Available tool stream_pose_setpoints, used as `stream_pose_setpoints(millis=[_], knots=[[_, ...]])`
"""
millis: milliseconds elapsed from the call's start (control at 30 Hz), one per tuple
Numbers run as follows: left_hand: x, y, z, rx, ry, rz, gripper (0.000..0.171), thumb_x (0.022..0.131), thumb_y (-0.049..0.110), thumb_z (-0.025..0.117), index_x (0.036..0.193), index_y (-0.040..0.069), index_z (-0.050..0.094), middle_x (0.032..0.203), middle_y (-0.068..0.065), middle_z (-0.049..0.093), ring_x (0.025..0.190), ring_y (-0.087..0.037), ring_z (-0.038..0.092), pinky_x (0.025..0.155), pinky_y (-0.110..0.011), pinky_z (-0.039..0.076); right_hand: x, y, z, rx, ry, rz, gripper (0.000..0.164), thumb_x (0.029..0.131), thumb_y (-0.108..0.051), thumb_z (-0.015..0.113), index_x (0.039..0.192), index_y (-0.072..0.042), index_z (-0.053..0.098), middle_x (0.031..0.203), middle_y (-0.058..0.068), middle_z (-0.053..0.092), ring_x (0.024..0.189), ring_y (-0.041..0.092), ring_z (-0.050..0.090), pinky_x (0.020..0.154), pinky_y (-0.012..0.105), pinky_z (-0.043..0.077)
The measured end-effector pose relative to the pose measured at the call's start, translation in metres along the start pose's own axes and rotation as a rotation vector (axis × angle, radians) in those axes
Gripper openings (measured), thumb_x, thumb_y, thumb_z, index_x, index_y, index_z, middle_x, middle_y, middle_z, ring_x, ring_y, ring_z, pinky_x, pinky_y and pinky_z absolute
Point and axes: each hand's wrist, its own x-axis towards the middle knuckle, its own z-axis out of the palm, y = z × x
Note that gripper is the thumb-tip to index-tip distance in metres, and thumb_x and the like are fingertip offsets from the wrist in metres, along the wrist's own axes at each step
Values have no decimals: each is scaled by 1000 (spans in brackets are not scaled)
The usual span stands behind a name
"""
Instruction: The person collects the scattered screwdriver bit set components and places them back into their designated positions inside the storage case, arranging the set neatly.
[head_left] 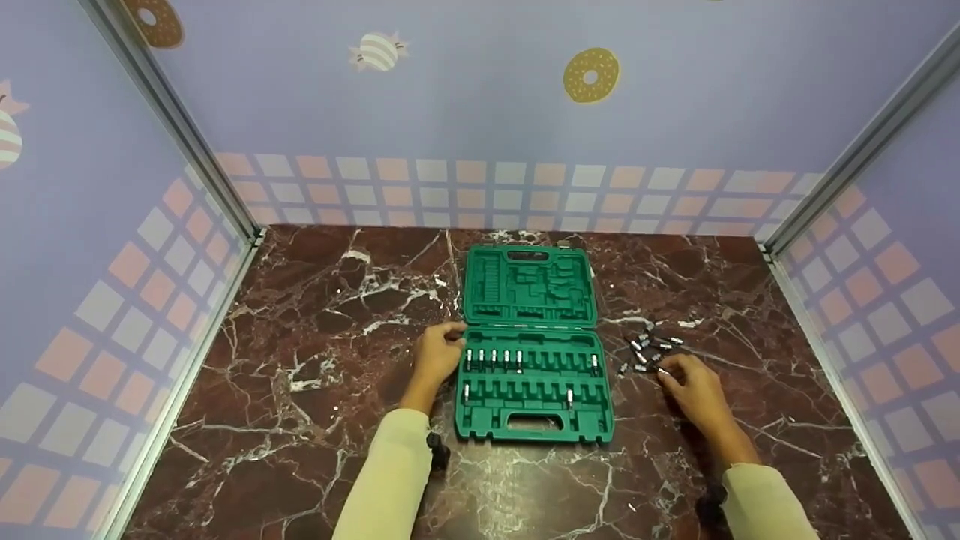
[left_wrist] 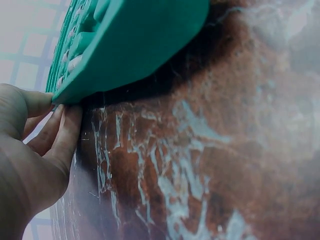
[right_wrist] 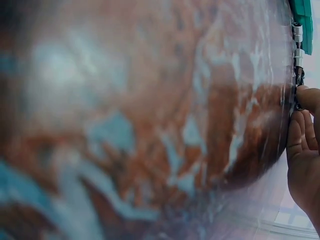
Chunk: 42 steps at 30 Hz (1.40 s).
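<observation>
A green plastic tool case (head_left: 534, 381) lies unfolded on the table, its lid (head_left: 529, 285) spread away from me. Several small metal sockets (head_left: 493, 358) stand in the slots of its two rows, mostly at the upper row's left. My left hand (head_left: 438, 354) grips the case's left edge, with the thumb on the rim and fingers below it in the left wrist view. To the right of the case lies a loose pile of sockets and bits (head_left: 641, 349). At the pile's near side, my right hand (head_left: 694, 386) pinches a small socket (head_left: 663, 370), mostly covered by the fingertips.
The table (head_left: 337, 420) is dark red marbled stone. Patterned panels stand at the back (head_left: 480, 97), left and right, joined by metal corner posts (head_left: 187, 127). Many slots in the case hold no socket.
</observation>
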Motion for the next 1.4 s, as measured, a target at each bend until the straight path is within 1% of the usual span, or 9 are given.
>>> stream_pose_setpoints(millis=[133, 300, 367, 633, 800, 967, 1133, 1233, 1400], knots=[[0, -1, 1, 0, -2, 1, 23, 95, 5, 70, 116, 12, 79, 106, -8, 77, 97, -26, 72, 85, -45, 57, 0, -2, -2, 12, -17, 20, 12, 90, -2, 78, 101, -3, 72, 94, 10, 68, 83, 20, 63, 75, 28, 51], [-2, 0, 1, -7, -8, -6, 24, 97, 6, 70, 118, 12, 78, 111, -8, 76, 101, -27, 72, 87, -46, 58, -1, -6, -4, 24, -40, 47, 11, 93, -5, 76, 104, -5, 73, 97, 10, 68, 85, 21, 64, 75, 28, 51], [-2, 0, 0, -5, -8, -6, 24, 97, 6, 70, 118, 12, 78, 112, -9, 76, 102, -28, 72, 87, -46, 58, -1, -8, -5, 26, -42, 47, 10, 94, -7, 75, 104, -6, 73, 97, 9, 68, 85, 20, 63, 75, 28, 51], [-1, 0, -1, 5, 2, 0, 24, 95, 5, 71, 116, 12, 79, 110, -8, 77, 100, -27, 73, 88, -46, 58, 2, -17, -5, 29, -27, 34, 11, 92, -6, 77, 102, -7, 73, 96, 7, 70, 84, 16, 63, 75, 28, 51], [-1, 0, 0, -3, -2, -2, 24, 96, 4, 70, 117, 11, 79, 110, -9, 77, 101, -28, 72, 88, -45, 57, 5, -26, -4, 62, -22, 13, 10, 92, -6, 77, 102, -8, 75, 95, 5, 70, 82, 10, 61, 73, 22, 48], [-2, 1, -1, -8, -9, -6, 24, 97, 5, 70, 119, 11, 78, 111, -9, 76, 101, -27, 71, 87, -45, 58, 9, -36, -4, 107, -31, -4, 13, 92, -6, 77, 104, -10, 76, 98, 5, 72, 84, 6, 63, 73, 18, 49], [-2, 2, -1, -1, -7, -2, 24, 97, 6, 70, 118, 12, 78, 109, -8, 76, 98, -27, 71, 86, -45, 57, 13, -45, -2, 154, -52, 7, 13, 93, -8, 77, 106, -11, 78, 102, 7, 74, 88, 6, 66, 75, 16, 51], [-3, 1, -1, -6, -5, 5, 23, 96, 6, 70, 118, 11, 78, 108, -9, 76, 97, -26, 71, 84, -44, 57, 15, -51, -1, 193, -75, 16, 13, 93, -7, 77, 105, -9, 78, 104, 8, 75, 90, 7, 69, 76, 15, 52], [-3, 0, 0, -32, 8, 23, 23, 96, 6, 71, 118, 9, 78, 107, -10, 77, 96, -27, 72, 82, -44, 58, 17, -64, 3, 229, -101, 31, 13, 92, -5, 77, 105, -9, 79, 106, 10, 75, 95, 17, 72, 78, 17, 55]])
